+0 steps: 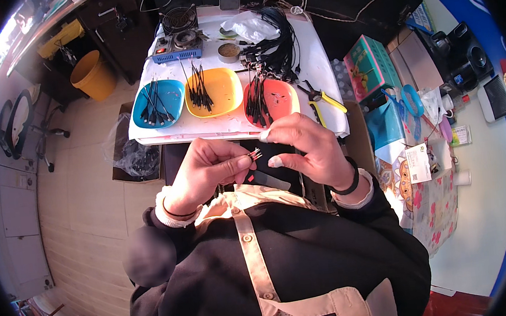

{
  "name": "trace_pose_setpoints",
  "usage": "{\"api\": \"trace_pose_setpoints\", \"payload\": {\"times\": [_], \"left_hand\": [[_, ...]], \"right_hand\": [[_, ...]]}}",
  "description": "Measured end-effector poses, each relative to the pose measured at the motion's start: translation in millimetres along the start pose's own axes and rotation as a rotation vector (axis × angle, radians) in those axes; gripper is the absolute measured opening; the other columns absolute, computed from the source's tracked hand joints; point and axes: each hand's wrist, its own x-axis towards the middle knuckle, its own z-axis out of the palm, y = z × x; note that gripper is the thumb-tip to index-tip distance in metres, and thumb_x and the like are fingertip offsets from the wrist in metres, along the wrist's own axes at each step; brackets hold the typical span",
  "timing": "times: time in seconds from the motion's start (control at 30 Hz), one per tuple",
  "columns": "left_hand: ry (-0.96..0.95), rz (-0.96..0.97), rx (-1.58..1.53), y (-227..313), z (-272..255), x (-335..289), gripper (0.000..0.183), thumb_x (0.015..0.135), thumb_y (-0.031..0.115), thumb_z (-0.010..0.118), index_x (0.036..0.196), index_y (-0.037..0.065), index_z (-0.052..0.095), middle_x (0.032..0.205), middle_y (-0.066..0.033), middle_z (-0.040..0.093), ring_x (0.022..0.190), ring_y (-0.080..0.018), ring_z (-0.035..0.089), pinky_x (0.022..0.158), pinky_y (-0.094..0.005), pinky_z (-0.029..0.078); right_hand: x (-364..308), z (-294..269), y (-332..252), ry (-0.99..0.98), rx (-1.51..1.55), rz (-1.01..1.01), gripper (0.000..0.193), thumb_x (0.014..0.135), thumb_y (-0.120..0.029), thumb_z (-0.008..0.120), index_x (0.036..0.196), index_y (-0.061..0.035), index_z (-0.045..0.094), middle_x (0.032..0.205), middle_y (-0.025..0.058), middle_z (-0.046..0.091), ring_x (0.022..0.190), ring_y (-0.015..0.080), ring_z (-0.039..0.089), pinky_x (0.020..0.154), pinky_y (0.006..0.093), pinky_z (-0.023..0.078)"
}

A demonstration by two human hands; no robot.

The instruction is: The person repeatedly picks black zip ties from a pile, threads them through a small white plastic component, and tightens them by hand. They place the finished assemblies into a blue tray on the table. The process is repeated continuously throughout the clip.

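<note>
My left hand (215,164) pinches a cable end between thumb and forefinger, just in front of the table edge. Its thin wire ends (255,154) fan out past the fingertips, red and pale with bare tips. To its right, my right hand (318,153) hovers with thumb and forefinger apart and nothing between them; white coverings show on its fingertips. Beyond the hands stand a blue plate (169,93), a yellow plate (226,83) and a pink plate (287,99), each with short black cables in it. Yellow-handled pliers (327,98) lie right of the pink plate.
A blue heating unit (179,54) and a small round tin (228,52) stand at the table's back. A heap of black cables (279,40) lies back right, beside white plastic (251,26). A box with plastic bags (137,158) and an orange bin (93,76) stand left.
</note>
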Motion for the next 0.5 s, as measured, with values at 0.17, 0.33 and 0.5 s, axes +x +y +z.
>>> {"api": "trace_pose_setpoints", "payload": {"times": [0.17, 0.33, 0.5], "left_hand": [[-0.067, 0.004, 0.078, 7, 5, -3, 0.012, 0.093, 0.006, 0.06, 0.091, -0.004, 0.067, 0.067, -0.001, 0.059, 0.058, -0.0039, 0.05, 0.051, -0.0175, 0.036], [-0.062, 0.001, 0.114, 8, 9, -7, 0.011, 0.092, 0.005, 0.061, 0.092, -0.004, 0.068, 0.067, -0.0013, 0.06, 0.06, -0.0033, 0.051, 0.052, -0.0171, 0.036], [-0.034, 0.06, 0.239, 4, 10, -6, 0.012, 0.092, 0.006, 0.062, 0.09, -0.005, 0.067, 0.069, -0.0029, 0.062, 0.058, -0.0059, 0.054, 0.051, -0.0194, 0.038]], "right_hand": [[4, 5, -11, 0.052, -0.057, -0.186, 0.023, 0.074, -0.004, 0.075, 0.095, -0.0022, 0.065, 0.091, 0.0085, 0.062, 0.079, 0.0233, 0.061, 0.069, 0.0325, 0.05], [4, 5, -12, 0.05, -0.087, -0.189, 0.03, 0.068, 0.003, 0.075, 0.095, -0.004, 0.062, 0.089, 0.0072, 0.059, 0.079, 0.0241, 0.058, 0.068, 0.0342, 0.049], [-1, 8, -9, 0.021, -0.066, -0.12, 0.022, 0.075, 0.002, 0.071, 0.092, -0.0032, 0.059, 0.086, 0.0075, 0.057, 0.073, 0.0212, 0.056, 0.064, 0.0329, 0.047]]}}
